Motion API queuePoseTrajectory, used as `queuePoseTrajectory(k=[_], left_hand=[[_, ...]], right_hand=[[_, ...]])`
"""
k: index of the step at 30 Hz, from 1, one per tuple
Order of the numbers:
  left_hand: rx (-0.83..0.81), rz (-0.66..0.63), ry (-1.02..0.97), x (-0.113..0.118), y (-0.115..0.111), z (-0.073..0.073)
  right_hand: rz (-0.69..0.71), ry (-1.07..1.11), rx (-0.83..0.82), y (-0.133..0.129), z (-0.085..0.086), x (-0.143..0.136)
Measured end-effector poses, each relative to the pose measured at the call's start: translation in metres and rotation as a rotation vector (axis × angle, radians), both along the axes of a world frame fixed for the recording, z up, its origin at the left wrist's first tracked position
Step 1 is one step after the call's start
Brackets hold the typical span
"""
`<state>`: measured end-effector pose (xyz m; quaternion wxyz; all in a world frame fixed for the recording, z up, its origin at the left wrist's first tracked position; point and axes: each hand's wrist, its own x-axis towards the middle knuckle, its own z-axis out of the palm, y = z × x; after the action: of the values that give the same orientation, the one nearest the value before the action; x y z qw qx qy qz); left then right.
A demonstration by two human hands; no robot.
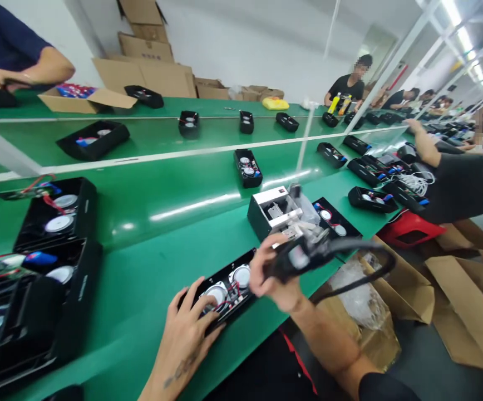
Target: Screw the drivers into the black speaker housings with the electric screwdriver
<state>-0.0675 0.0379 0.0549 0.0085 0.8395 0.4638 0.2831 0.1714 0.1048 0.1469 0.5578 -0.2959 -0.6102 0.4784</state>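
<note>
A long black speaker housing point(228, 280) with two round white-faced drivers and red wires lies open on the green bench. My left hand point(191, 317) rests on its left end, fingers spread over the rim and beside the nearer driver. My right hand point(272, 273) is wrapped round a black corded tool point(294, 259) above the housing's right end. The tool's tip is hidden. Just beyond stands a black and white box point(271, 209) with metal parts in it. Another open housing point(335, 219) lies to its right.
Stacked black housings point(64, 223) fill the left side. More housings sit along the green conveyor point(175, 178) behind a white rail point(158, 155). Cardboard boxes point(408, 278) stand at the lower right. Other people work at the upper left and right.
</note>
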Motion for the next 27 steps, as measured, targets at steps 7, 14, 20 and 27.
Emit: queuePoseTrajectory(k=[7, 14, 20, 27], left_hand=[[0.128, -0.008, 0.129, 0.004, -0.007, 0.008], [0.125, 0.057, 0.246, 0.045, -0.004, 0.025], [0.144, 0.035, 0.288, 0.055, -0.001, 0.022], [0.082, 0.115, 0.136, 0.074, 0.000, 0.010]], right_hand=[[-0.601, 0.148, 0.200, 0.067, 0.011, 0.106], [-0.548, 0.083, 0.081, 0.070, 0.006, 0.096], [-0.529, 0.138, 0.096, 0.072, 0.013, 0.091], [-0.372, -0.058, -0.072, 0.062, 0.006, 0.092]])
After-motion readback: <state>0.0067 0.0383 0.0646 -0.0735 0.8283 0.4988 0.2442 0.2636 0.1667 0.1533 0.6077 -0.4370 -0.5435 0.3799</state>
